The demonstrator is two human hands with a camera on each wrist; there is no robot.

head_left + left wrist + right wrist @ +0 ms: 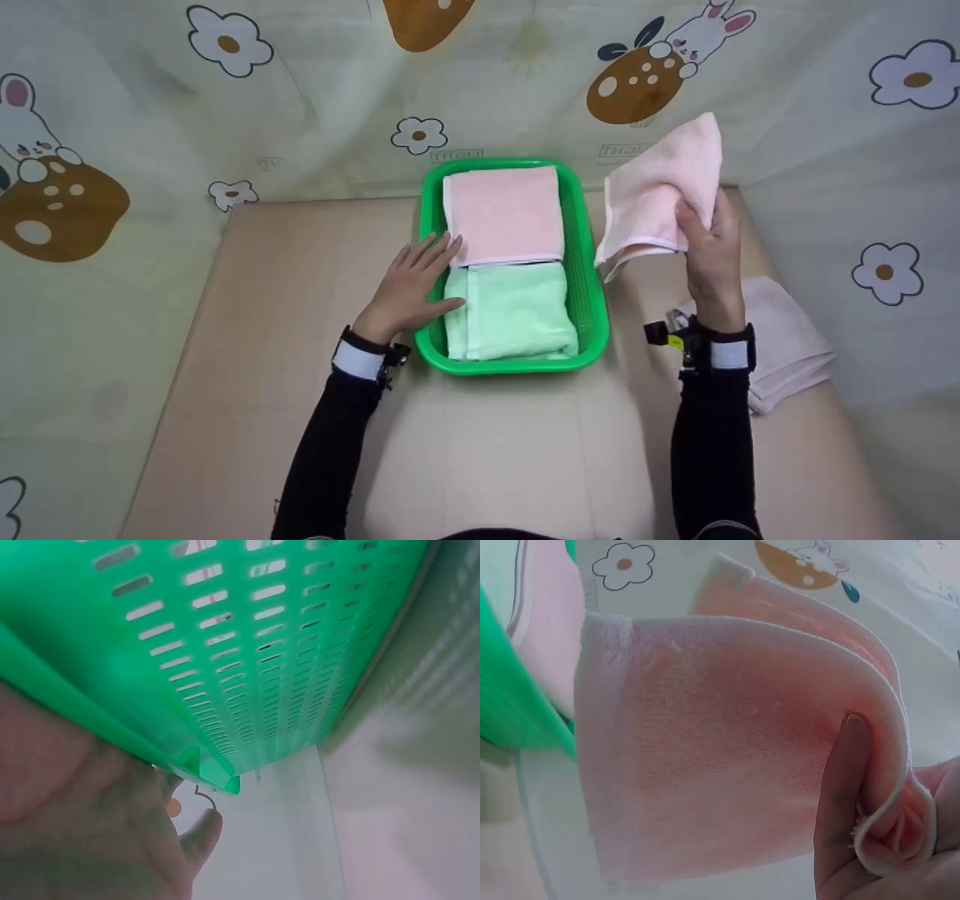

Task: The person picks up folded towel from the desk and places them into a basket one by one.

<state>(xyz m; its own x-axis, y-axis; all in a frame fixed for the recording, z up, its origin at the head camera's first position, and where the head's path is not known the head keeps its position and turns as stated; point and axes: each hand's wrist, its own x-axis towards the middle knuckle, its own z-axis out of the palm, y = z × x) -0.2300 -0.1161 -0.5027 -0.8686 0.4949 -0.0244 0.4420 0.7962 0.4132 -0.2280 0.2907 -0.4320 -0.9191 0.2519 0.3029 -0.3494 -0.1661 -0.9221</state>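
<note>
My right hand [712, 259] grips a folded pink towel [664, 191] by its right end, held up to the right of the green basket [598, 330]. In the right wrist view the thumb [844, 787] presses on the pink cloth [705, 742], which droops in a fold. My left hand [409, 289] lies over the basket's left rim with its fingers spread, fingertips at the edge of the towels inside. A folded pink towel [506, 214] fills the basket's far half and a folded green towel [517, 311] its near half. The left wrist view shows the basket's slotted side [247, 637] beside the palm [82, 817].
Behind my right wrist lies a pale pink folded towel pile [787, 345] near the table's right edge. A curtain [322, 112] printed with rabbits and flowers hangs around the back and sides of the beige table [495, 450].
</note>
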